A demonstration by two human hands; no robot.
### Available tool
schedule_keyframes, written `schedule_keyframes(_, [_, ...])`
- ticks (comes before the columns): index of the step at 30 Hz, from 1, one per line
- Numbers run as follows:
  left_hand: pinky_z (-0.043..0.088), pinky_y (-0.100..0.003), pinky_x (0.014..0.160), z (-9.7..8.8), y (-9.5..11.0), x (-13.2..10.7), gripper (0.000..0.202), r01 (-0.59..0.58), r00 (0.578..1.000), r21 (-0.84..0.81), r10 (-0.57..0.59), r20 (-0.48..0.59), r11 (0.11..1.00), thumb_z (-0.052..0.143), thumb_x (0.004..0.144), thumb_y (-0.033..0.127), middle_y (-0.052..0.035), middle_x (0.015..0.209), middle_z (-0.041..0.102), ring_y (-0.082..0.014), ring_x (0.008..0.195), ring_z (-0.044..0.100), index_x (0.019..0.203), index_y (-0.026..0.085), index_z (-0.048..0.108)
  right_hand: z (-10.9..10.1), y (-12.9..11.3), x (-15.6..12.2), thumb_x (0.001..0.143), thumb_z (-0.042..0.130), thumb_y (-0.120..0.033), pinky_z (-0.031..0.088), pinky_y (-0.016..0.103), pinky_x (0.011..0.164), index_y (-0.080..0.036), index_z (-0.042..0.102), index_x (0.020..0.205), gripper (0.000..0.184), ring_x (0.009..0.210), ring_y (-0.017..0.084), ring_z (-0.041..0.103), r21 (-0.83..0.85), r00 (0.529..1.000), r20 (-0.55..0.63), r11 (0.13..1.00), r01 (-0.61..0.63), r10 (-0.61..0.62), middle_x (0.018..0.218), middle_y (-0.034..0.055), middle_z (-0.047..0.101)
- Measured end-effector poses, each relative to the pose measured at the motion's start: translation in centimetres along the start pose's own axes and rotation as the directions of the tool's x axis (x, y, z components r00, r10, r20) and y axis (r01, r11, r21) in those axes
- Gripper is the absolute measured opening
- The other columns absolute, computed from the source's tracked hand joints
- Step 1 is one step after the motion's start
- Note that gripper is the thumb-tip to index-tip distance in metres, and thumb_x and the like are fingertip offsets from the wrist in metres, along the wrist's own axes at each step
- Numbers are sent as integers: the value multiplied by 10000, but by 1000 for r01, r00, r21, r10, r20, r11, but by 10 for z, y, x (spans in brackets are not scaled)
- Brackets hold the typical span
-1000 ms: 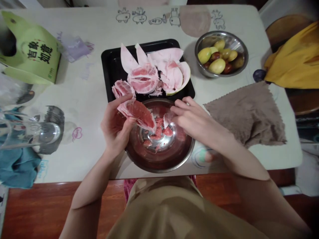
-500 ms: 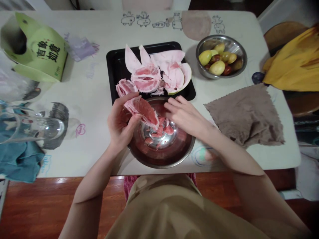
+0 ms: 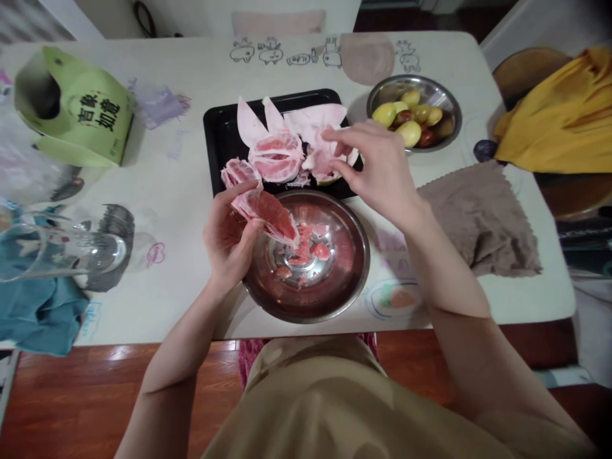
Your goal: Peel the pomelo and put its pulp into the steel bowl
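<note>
My left hand (image 3: 227, 239) is closed around a peeled-back pomelo segment (image 3: 272, 218), its pink flesh facing up, over the left side of a steel bowl (image 3: 337, 290). Loose pink pulp pieces (image 3: 310, 250) lie at the bottom of that bowl. Over the right part of a black tray (image 3: 220, 137), my right hand (image 3: 377, 169) hovers with thumb and index finger apart; I see nothing between them. Below its fingertips are pieces of pale rind and membrane (image 3: 318, 159). A larger pomelo chunk (image 3: 276, 159) and a smaller one (image 3: 239, 172) also rest in the tray.
At the back right stands a steel bowl of green and reddish fruit (image 3: 408, 134). A brown cloth (image 3: 482, 223) lies on the right. To the left are a green paper box (image 3: 90, 115), a glass pitcher (image 3: 71, 252) lying sideways in view, and a teal cloth (image 3: 48, 315).
My right hand has moved from the bowl's far rim up and over the tray, and its fingers have spread. The left hand keeps the pomelo segment in nearly the same place.
</note>
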State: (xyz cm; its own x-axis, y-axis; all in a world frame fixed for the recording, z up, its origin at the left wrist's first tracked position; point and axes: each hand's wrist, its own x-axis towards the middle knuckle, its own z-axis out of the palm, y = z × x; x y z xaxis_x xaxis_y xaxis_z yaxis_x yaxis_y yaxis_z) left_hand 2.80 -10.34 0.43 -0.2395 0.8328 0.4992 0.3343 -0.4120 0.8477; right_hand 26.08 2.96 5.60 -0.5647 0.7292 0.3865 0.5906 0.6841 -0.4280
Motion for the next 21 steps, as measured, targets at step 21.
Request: schedule_keyframes(21, [604,-329,889,-1,2,0,406,-41,998,27,40,57,999,675,963,473,-62,1249,696,-190,1009,706,1315,275,626,59,-11,-52,1028,468,-149,359,395,860,-255,578,670,390,955,239,553,-286,786,490,783,553,-376,781,35,643])
